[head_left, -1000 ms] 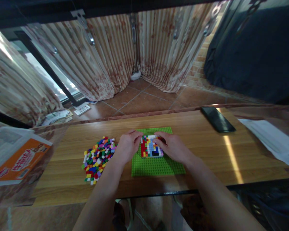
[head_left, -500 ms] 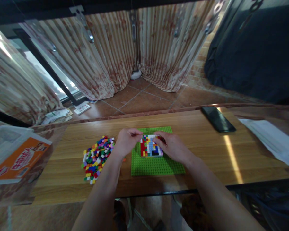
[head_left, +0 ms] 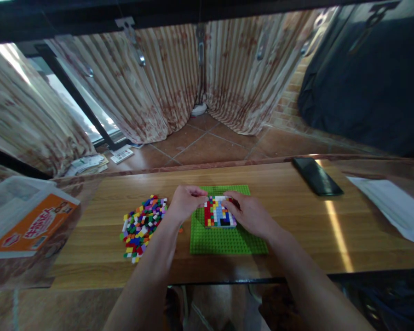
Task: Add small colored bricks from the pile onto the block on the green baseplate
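At the far left edge of the counter (head_left: 89, 271) lies an orange and white box (head_left: 31, 225), partly off the wood; farther in sits a pile of loose bricks (head_left: 143, 225) in many colours, spread flat on the wood just left of the person's forearm; a single small orange brick (head_left: 180, 229) lies apart from the pile, beside the wrist; the left hand (head_left: 184, 202) reaches in over the counter to the upper left corner of the brick panel (head_left: 219, 214), its grip drawn together with thumb and fingertips meeting at that corner, though whether a brick sits between them cannot be told; the brick panel, a flat patch of red, white, yellow, blue and black bricks, stands on the far half of the green baseplate (head_left: 227, 239), which lies square in the middle of the counter near its front edge; the right hand (head_left: 250, 214) rests against the panel's right side with fingers curled over its upper right corner, and whether its grip is clamped on anything cannot be told; well to the right, near the counter's far edge, lies a dark phone (head_left: 317, 177) face up; beyond it at the right end lie white papers (head_left: 393, 207); behind the counter hang striped curtains (head_left: 179, 78) over a tiled floor (head_left: 214, 147).
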Demonstrator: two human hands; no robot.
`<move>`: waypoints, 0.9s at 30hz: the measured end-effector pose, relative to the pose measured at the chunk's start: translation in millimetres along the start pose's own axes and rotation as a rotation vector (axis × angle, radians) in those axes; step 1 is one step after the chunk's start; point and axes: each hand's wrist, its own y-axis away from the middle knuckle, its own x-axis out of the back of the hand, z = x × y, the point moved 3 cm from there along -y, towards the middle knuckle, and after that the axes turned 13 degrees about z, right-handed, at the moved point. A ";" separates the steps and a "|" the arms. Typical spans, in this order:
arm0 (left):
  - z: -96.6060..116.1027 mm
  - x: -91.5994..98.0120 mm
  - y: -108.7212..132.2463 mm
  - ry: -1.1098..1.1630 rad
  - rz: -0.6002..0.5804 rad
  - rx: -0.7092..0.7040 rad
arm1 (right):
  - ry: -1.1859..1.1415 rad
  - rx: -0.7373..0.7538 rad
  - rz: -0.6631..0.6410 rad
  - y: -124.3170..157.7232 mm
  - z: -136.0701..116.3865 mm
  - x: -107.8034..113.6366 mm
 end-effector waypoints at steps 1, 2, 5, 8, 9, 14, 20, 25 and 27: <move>-0.3 -0.2 0.4 0.013 0.001 0.001 | 0.006 0.003 0.001 0.0 0.4 -0.5; -0.7 -0.4 0.8 0.025 0.001 0.000 | 0.011 0.006 0.000 0.0 0.8 -1.0; -2.8 -1.2 2.8 0.076 -0.024 -0.016 | 0.011 0.014 0.001 0.0 1.8 -1.4; -5.7 0.3 4.8 0.106 -0.034 -0.060 | 0.013 0.020 0.001 0.3 2.9 -1.6; -6.8 1.9 5.0 0.113 -0.030 -0.070 | 0.017 0.018 0.001 0.4 3.4 -1.8; -8.6 16.5 1.6 0.148 0.022 -0.080 | 0.017 -0.020 0.054 0.6 7.2 -1.3; -0.9 21.9 2.4 0.294 0.050 -0.024 | -0.077 0.041 0.295 -2.0 5.8 6.6; 8.1 11.3 13.4 0.359 -0.083 0.001 | -0.210 0.135 0.410 -1.2 -6.8 11.6; 11.0 7.5 19.0 0.352 -0.141 -0.005 | -0.267 0.164 0.421 0.3 -13.2 11.7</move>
